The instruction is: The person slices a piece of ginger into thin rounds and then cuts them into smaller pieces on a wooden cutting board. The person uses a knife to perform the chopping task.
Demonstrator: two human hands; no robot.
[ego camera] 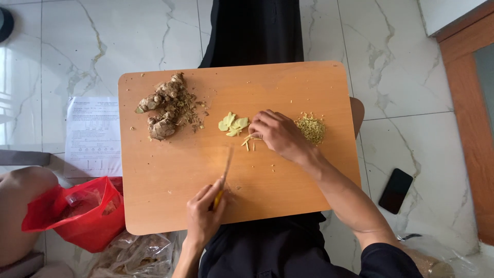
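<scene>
Ginger work on a wooden board (170, 180) across the person's lap. The left hand (203, 216) is closed round a knife (225, 172) with a yellow handle, its blade pointing up the board toward the cut pieces. The right hand (280, 135) rests near the board's middle, fingertips pressed together onto a few thin ginger strips (249, 143). Just left of that hand lie pale ginger slices (232, 124); just right of it, a heap of minced ginger (311, 128). Whole ginger roots (164, 108), with peel crumbs around them, sit at the board's upper left. Left of the board are a printed sheet (92, 136) and a red bag (82, 213); right of it, a dark phone (395, 190) on the tiled floor.

To cut these strips well, I judge the right fingertips should curl back with the knuckles facing the blade, the strips bunched and lined up crosswise to it. The blade should come down close beside the fingers in short, even strokes, with the board kept level on the lap so nothing rolls off.
</scene>
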